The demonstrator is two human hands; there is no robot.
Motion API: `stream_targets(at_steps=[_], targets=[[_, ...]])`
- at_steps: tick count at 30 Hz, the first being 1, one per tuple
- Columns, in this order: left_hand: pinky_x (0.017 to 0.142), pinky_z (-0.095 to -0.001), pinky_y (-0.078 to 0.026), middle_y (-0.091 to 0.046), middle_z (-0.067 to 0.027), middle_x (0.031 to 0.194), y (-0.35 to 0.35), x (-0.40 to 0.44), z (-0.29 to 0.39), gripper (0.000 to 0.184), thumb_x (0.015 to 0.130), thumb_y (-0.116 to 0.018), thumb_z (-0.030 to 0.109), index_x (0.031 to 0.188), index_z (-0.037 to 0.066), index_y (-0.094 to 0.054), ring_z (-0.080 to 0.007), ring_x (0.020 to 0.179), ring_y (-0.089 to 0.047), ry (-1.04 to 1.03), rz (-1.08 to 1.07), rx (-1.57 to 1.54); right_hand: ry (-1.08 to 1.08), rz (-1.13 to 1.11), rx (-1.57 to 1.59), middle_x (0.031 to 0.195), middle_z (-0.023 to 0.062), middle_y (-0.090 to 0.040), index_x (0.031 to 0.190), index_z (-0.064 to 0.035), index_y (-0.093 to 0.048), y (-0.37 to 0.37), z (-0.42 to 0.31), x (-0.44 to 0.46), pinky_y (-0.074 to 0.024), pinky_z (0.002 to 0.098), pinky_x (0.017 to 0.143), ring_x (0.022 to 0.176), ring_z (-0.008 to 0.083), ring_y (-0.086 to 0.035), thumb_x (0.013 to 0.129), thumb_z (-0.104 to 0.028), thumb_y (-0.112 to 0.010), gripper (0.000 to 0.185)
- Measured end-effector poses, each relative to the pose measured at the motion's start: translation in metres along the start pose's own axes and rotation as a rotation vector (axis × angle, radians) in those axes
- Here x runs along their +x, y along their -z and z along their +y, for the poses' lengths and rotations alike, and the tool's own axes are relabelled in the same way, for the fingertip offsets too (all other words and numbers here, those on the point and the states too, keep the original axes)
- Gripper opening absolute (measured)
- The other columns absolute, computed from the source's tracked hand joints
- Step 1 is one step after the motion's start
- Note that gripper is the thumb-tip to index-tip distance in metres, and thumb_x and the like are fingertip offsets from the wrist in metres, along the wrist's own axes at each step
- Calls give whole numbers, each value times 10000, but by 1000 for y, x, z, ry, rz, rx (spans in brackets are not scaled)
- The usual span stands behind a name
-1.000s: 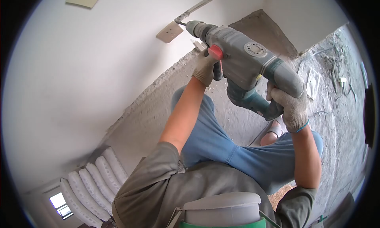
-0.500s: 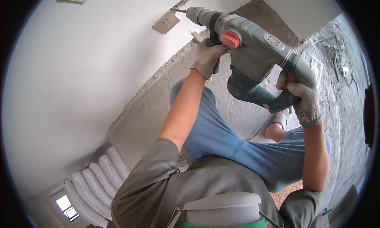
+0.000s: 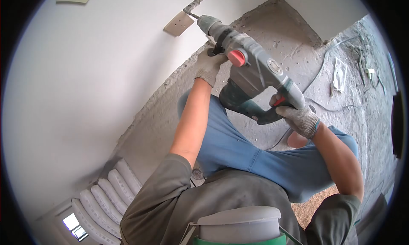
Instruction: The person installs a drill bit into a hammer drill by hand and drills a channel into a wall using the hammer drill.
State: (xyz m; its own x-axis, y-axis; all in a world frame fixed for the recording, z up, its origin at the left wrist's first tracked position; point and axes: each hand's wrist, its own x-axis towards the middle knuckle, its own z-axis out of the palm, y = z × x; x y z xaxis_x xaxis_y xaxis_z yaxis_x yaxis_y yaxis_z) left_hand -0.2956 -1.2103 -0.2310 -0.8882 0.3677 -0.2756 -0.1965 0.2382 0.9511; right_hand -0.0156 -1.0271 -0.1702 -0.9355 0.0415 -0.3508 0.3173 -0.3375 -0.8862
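A large grey-green rotary hammer drill point(image 3: 251, 70) with a red knob on its side spans both gloved hands. My left hand point(image 3: 209, 66) is wrapped round its black side handle, close behind the chuck. At the rear, my right hand point(image 3: 300, 117) grips the main handle, fingers by the red trigger. The bit point(image 3: 194, 15) points at the white wall, its tip at the lower end of a narrow groove point(image 3: 195, 4), just above a beige socket plate point(image 3: 179, 23). Whether the bit is turning I cannot tell.
The rough concrete floor point(image 3: 277, 32) meets the wall along a broken edge. A grey cable point(image 3: 321, 66) winds over the floor near a clear plastic packet point(image 3: 339, 76) and a white plug point(image 3: 369, 71). Several white stacked sacks point(image 3: 104, 202) stand along the wall at lower left.
The drill's rear has swung left and toward the wall, with my right hand moving along with it. My left hand has shifted slightly left and down. The bit stays by the groove.
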Motion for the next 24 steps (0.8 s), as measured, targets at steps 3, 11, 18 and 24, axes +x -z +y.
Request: stream_targets(at_steps=[3,11,18,24], targets=[[734,-270,-510,-721,-76,915,7,-2,7,464,659,-849,169,1036,-58,-703,-120,800,-648,15,-5,-22,-45,-18,11,1058,24,-586,1251,-52,-557,-11,-9,4,-479,323,915,1017,152,-559,819,-3,-641,442],[734,-271,-514,-714,-61,924,-13,-9,13,385,680,-848,155,988,-23,-702,-114,800,-643,98,-3,-102,-51,37,-82,1066,13,-603,1258,-71,-572,-6,-54,-13,-467,319,914,1017,142,-551,791,-29,-602,470],[769,-265,-524,-719,-66,949,-16,-20,17,425,661,-843,132,1024,-40,-704,-113,829,-651,74,-73,-197,-36,134,-61,1034,36,-606,1146,-44,-606,-14,-50,-19,-453,321,925,1013,166,-556,739,-2,-579,410],[769,-272,-519,-721,-73,973,-16,-32,33,422,688,-827,132,1052,-40,-699,-117,855,-654,185,-19,-75,-55,171,-190,957,40,-599,1018,-37,-616,-23,-65,-21,-474,320,872,941,166,-571,712,-39,-584,308]])
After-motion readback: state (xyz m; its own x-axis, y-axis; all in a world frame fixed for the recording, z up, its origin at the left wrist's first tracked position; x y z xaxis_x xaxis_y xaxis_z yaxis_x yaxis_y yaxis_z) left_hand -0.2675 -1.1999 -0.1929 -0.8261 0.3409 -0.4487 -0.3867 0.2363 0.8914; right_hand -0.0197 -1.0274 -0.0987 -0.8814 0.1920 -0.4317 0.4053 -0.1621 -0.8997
